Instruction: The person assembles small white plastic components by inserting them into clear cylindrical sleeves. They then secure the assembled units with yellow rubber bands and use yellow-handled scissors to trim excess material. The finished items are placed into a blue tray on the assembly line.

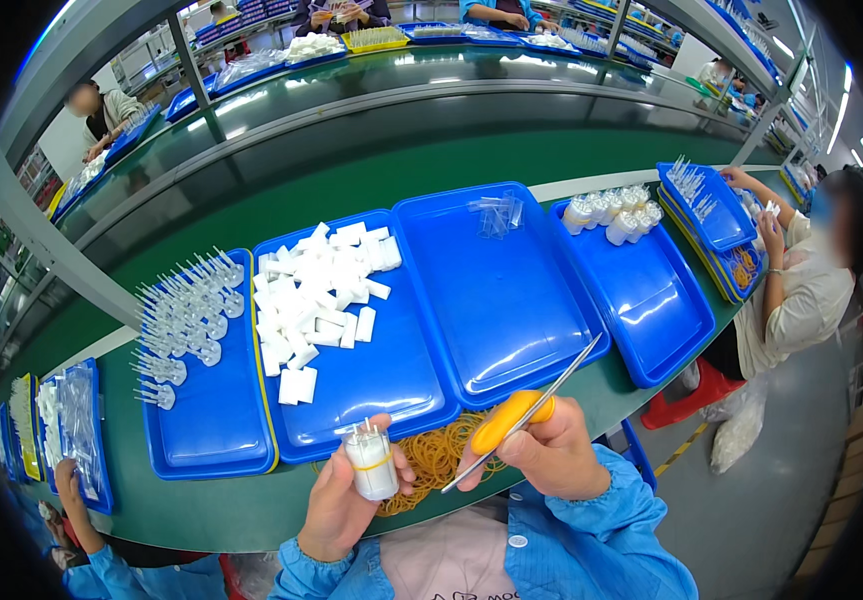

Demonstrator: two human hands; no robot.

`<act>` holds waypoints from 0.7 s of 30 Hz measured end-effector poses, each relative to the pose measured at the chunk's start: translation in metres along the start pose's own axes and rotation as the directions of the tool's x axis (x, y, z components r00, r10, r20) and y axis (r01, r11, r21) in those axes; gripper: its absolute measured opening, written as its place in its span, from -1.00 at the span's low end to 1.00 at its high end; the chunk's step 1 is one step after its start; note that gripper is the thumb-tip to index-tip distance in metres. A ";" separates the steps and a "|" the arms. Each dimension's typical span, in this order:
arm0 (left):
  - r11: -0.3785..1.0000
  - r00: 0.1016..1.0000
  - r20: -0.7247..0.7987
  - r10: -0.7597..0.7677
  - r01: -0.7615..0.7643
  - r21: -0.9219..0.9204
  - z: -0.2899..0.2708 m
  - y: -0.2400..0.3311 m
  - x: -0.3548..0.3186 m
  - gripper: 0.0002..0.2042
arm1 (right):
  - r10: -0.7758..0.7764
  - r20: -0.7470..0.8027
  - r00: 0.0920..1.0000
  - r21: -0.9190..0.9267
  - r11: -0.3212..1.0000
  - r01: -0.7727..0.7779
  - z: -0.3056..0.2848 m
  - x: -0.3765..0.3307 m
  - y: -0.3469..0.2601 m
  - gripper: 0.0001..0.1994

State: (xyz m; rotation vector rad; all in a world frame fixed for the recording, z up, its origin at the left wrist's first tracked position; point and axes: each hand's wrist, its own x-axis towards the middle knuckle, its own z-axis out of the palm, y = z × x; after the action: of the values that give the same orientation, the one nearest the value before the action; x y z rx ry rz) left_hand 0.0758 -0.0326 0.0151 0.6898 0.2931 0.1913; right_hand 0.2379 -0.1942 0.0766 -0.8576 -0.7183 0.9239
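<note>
Closest to me, my left hand [336,500] is wrapped around a small white bundle [372,465] of clear plastic pieces, held upright with a yellow rubber band around its middle; thumb and fingers are closed on it just above the near edge of the green bench [201,510]. Beside it my right hand [549,455] grips a pair of scissors [516,418] by the yellow handle, the blades closed and pointing up and to the right over the rim of a blue tray [511,300]. Between my hands, on the bench, lies a loose heap of tan rubber bands [438,455]. Beyond the bundle sits another blue tray [371,380] scattered with white foam blocks [316,290], and to its left a third tray [206,430] holds rows of clear plastic parts [186,310].
</note>
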 end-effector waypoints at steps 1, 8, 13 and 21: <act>1.000 1.000 0.010 -0.006 0.006 0.005 0.001 0.000 0.001 -0.35 | -0.014 -0.009 1.000 -0.027 1.000 0.013 0.000 0.000 0.001 -0.79; 0.999 0.996 0.085 0.023 -0.027 0.045 0.008 0.002 0.000 -0.37 | -0.032 -0.054 0.998 -0.156 0.988 0.023 -0.002 0.008 0.002 -0.83; 0.975 0.997 0.070 -0.023 0.007 0.221 0.009 -0.002 0.003 -0.41 | -0.002 -0.094 0.996 -0.299 0.954 -0.026 -0.002 0.027 0.005 -0.86; 0.929 0.998 0.007 0.066 -0.064 0.363 0.010 -0.016 0.000 -0.40 | 0.043 -0.085 0.995 -0.419 0.905 -0.075 -0.001 0.039 0.023 -0.87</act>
State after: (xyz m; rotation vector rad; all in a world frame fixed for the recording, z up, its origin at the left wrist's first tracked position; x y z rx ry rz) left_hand 0.0806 -0.0506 0.0118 1.0683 0.3140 0.2042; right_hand 0.2467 -0.1521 0.0630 -1.2968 -0.8471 0.7954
